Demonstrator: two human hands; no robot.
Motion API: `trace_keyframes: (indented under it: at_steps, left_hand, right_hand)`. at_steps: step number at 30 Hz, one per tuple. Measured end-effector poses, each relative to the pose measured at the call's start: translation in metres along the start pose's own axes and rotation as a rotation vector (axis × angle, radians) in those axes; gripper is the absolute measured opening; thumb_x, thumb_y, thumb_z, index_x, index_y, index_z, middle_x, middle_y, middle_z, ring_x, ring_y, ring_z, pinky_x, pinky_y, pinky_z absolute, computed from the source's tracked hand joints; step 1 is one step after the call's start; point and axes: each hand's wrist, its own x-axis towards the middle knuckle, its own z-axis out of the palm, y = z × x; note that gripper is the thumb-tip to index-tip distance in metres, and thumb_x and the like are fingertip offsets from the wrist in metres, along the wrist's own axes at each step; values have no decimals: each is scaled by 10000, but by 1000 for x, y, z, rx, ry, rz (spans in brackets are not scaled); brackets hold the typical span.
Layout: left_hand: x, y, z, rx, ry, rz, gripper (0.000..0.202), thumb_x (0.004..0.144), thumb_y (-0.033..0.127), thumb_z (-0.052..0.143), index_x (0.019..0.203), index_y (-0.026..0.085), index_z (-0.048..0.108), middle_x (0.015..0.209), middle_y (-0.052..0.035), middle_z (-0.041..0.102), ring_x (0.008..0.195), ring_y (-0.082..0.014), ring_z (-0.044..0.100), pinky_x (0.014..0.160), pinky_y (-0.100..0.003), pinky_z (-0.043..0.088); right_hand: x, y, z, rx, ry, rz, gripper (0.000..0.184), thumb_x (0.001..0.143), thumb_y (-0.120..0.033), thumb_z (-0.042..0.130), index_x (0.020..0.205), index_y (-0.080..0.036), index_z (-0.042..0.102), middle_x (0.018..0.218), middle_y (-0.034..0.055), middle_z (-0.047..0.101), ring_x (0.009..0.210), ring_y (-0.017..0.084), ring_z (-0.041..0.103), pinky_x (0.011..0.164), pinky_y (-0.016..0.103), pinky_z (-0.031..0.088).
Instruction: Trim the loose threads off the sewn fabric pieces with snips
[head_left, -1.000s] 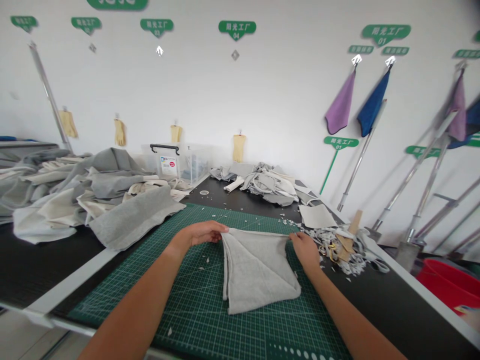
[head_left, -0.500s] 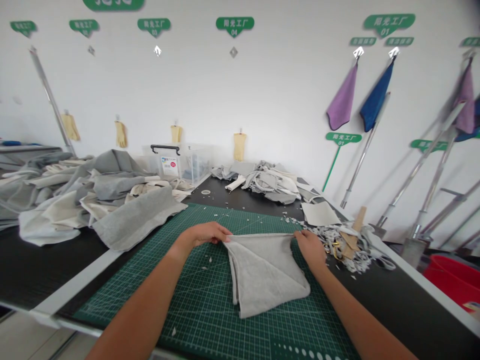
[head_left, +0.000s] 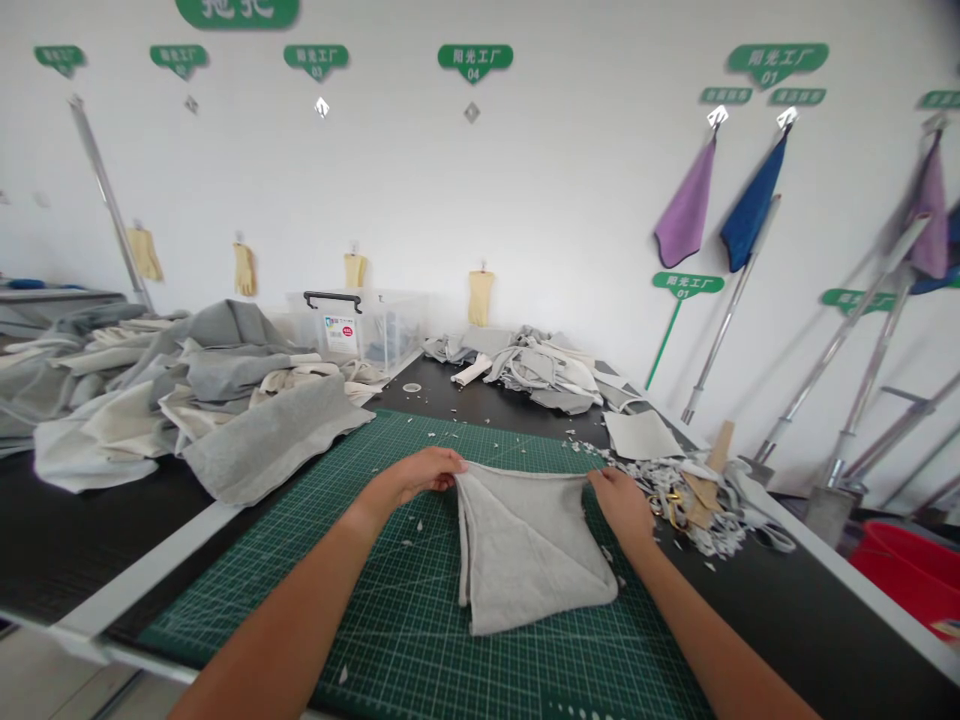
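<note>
A folded light grey cloth (head_left: 532,550) hangs between my two hands, its lower part over the green cutting mat (head_left: 285,590). My left hand (head_left: 424,475) pinches its upper left corner between thumb and fingers. At the upper right corner my right hand (head_left: 621,500) is closed on the same cloth. The top edge between them is stretched and sags a little. A diagonal crease crosses the front layer, and loose layers show along the left side. Small white scraps lie about on the mat.
On the left lies a large heap of grey cloths (head_left: 225,350), with a clear plastic box (head_left: 382,335) behind it. Another cloth pile (head_left: 532,365) is at the back. Cut scraps with scissors (head_left: 671,508) lie right of my right hand. A red bucket (head_left: 907,565) stands beyond the table edge.
Both hands still hold the cloth by its upper corners. Its lower part has swung slightly to the left, and the view has tilted up a little.
</note>
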Motion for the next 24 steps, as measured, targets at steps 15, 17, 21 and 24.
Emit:
trace_keyframes:
  at_steps: [15,17,21,24]
  left_hand:
    - [5,-12,46,29,13,340,365,788,478,742,975,167,703,853,-14,659,790,-155,568,722,-257,396]
    - [3,-12,48,21,-7,372,339,800,460,735,963,163,701,884,-20,668,825,-164,578,751,-261,401]
    - [4,-14,51,29,-1,410,310,817,435,715,947,154,698,888,-25,669,826,-164,577,755,-263,401]
    - [6,-15,52,61,36,396,302,793,399,725,970,156,700,890,-25,671,825,-165,578,746,-262,398]
  right_hand:
    - [-53,-88,25,468,-277,-486,319,853,-453,598,1051,-244,735,766,6,702,612,176,557,586,265,379]
    - [-55,-99,32,544,-328,-504,322,844,-452,615,1044,-230,735,787,11,701,625,170,552,591,260,384]
    - [-57,-105,48,648,-410,-454,338,856,-482,610,959,-189,743,724,20,651,614,162,523,566,255,368]
    - [-59,-101,54,634,-423,-487,350,874,-509,594,838,-185,721,710,15,627,648,163,521,581,249,373]
